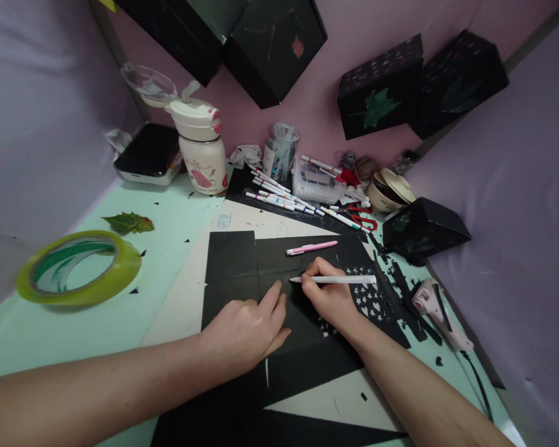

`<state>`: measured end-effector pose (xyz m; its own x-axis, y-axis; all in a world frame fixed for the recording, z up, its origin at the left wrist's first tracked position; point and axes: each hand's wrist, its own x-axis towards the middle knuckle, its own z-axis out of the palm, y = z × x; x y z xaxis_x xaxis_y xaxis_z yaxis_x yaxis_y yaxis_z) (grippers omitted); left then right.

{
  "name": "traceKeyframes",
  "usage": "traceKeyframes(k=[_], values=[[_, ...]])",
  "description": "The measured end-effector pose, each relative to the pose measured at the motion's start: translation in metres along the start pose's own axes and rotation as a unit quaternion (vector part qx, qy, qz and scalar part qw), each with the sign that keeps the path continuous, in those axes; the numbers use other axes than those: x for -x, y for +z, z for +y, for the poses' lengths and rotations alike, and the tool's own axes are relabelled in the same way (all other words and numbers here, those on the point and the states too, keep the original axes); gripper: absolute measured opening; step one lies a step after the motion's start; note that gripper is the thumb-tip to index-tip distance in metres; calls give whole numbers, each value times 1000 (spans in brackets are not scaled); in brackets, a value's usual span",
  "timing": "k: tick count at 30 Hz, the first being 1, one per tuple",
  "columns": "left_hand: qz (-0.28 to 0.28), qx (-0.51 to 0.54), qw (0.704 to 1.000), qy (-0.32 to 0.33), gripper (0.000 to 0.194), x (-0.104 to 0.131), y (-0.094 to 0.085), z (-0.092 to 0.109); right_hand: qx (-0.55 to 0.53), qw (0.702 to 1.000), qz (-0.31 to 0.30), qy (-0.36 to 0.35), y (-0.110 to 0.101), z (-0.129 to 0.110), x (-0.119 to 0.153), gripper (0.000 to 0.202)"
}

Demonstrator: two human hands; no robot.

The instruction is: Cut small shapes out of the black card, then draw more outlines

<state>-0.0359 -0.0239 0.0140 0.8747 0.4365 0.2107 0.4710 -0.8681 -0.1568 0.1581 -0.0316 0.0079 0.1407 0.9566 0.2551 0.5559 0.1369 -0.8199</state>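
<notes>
A black paper sheet (233, 254) with fold lines lies over white paper on the table. Pinched in my right hand (328, 288) is a white pen (354, 280), its tip touching or just above the sheet's middle. My left hand (249, 326) rests on the sheet left of the pen, fingers apart and holding nothing. Above the pen lies a pink pen (312, 248). Small star and heart cutouts (368, 298) show white on the sheet's right part, beside my right wrist.
Yellow-green tape roll (128, 267) and a leaf (129, 223) sit at left. Behind stand a bottle (204, 158), a jar (280, 152) and several markers (279, 200). Red-handled scissors (363, 218), a black box (426, 230), black scraps and a pink corded tool (440, 313) occupy the right.
</notes>
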Motion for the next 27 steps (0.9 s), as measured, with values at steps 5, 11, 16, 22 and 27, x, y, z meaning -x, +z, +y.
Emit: traceKeyframes(k=[5,11,16,22,27], values=[[4,0,1000,0,43,1,0,0,-2,1000,-4,-1,0,0,0,22],[4,0,1000,-1,42,1,-2,0,-14,1000,-11,9,0,2,1,23],[3,-2,1000,-1,43,0,-1,0,-30,999,-1,21,0,4,2,22],[12,-3,1000,2,42,1,0,-1,-112,989,88,51,-1,7,1,21],[14,0,1000,4,41,2,0,-2,-134,981,123,62,-3,5,-2,16]])
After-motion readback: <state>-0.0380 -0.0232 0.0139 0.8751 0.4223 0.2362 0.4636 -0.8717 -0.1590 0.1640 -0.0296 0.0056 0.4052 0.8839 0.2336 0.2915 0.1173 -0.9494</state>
